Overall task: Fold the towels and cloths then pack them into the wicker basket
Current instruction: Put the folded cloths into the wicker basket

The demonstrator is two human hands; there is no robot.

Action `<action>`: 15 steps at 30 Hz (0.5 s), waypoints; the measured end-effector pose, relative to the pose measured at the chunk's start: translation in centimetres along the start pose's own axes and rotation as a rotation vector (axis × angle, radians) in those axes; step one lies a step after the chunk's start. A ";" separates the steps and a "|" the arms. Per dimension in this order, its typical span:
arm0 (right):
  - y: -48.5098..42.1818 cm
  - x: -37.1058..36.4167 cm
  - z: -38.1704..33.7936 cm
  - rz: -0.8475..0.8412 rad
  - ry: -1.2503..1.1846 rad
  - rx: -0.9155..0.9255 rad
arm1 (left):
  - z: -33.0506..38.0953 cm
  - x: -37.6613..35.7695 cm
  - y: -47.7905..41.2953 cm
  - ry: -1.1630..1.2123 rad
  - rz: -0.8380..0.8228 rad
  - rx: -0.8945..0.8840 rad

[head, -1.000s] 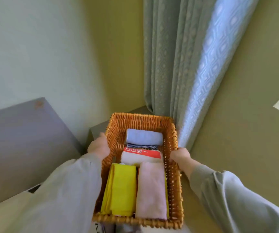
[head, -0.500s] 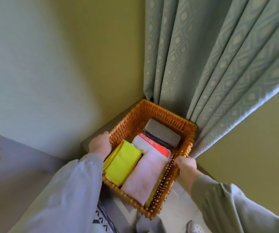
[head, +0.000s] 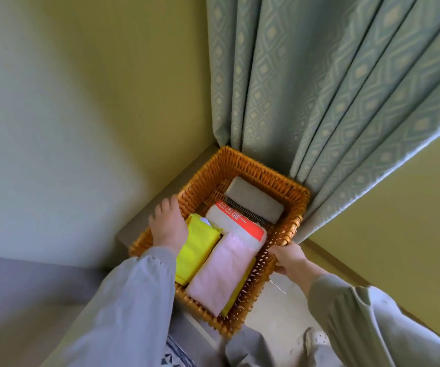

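The wicker basket [head: 256,169] sits low in the room corner, tilted in view, on a grey ledge. Inside lie folded cloths: a grey towel [head: 254,199] at the far end, a white towel with a red band [head: 236,223], a yellow cloth [head: 196,250] and a pink towel [head: 221,271] nearest me. My left hand [head: 167,225] rests over the basket's left rim, its fingers hidden from view. On the right rim, my right hand [head: 289,258] grips the wicker with curled fingers.
A patterned blue-green curtain [head: 319,88] hangs right behind the basket and touches its far edge. Yellow-green walls [head: 81,102] close the corner. A grey ledge [head: 144,221] runs under the basket's left side. A grey surface [head: 15,282] lies at lower left.
The basket has gone down and forward into the corner against the curtain, both hands staying on its rims. My view has dropped and drawn closer.
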State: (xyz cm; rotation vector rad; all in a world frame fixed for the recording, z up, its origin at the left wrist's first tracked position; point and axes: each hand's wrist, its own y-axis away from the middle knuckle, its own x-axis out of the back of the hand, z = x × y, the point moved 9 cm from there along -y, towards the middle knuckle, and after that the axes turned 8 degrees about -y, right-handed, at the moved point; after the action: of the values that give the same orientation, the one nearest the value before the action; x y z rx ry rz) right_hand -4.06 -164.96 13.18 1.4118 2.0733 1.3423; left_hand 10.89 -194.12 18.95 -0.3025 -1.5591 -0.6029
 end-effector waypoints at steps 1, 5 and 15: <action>0.0 0.2 -0.3 -0.013 0.007 0.017 | 1.4 0.4 0.5 -0.001 0.024 -0.053; 1.2 3.0 -3.2 0.008 0.039 0.119 | 9.8 2.7 3.6 0.042 0.032 -0.388; 9.2 25.7 -9.7 0.443 0.196 0.527 | 34.4 12.3 17.1 0.085 0.088 -1.173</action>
State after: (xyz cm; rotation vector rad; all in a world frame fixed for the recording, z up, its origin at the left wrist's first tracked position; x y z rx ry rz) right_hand -17.50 -147.61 32.03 2.1356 2.4636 1.1582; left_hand -9.97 -163.40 34.80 -1.1886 -0.9453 -1.3958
